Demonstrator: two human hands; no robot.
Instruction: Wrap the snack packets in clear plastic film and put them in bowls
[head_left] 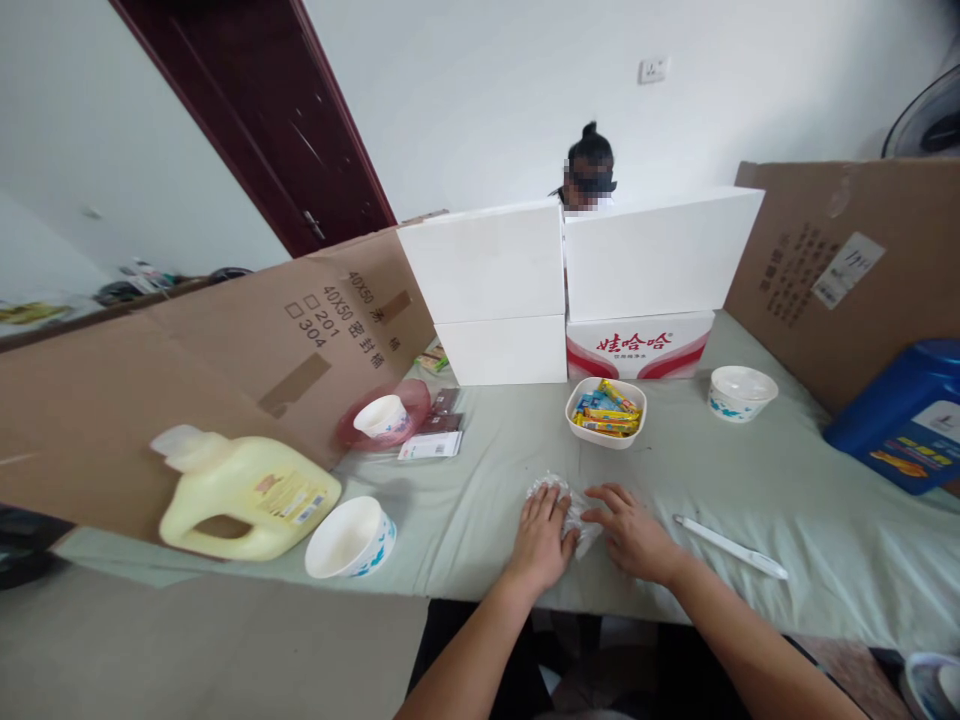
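Observation:
Crumpled clear plastic (588,536), perhaps a bag or film, lies on the cloth close to the table's front edge. My left hand (541,540) rests flat on its left side, fingers stretched forward and part of the plastic hidden underneath. At its right side is my right hand (628,532), fingers spread and bent a little, the tips at the plastic. Neither hand is closed round anything. Just beyond them stands a white square bowl (606,440) with yellow and blue wrapped sticks (611,410). A white pen-like stick (731,547) lies right of my right hand.
Left are a paper bowl (352,540), a pale yellow jug (247,500) and another bowl (382,415) in a red dish (420,400). Right are a lidded bowl (739,395) and a blue jug (904,420). White boxes (499,265) and cardboard (300,350) wall the table. A person sits behind.

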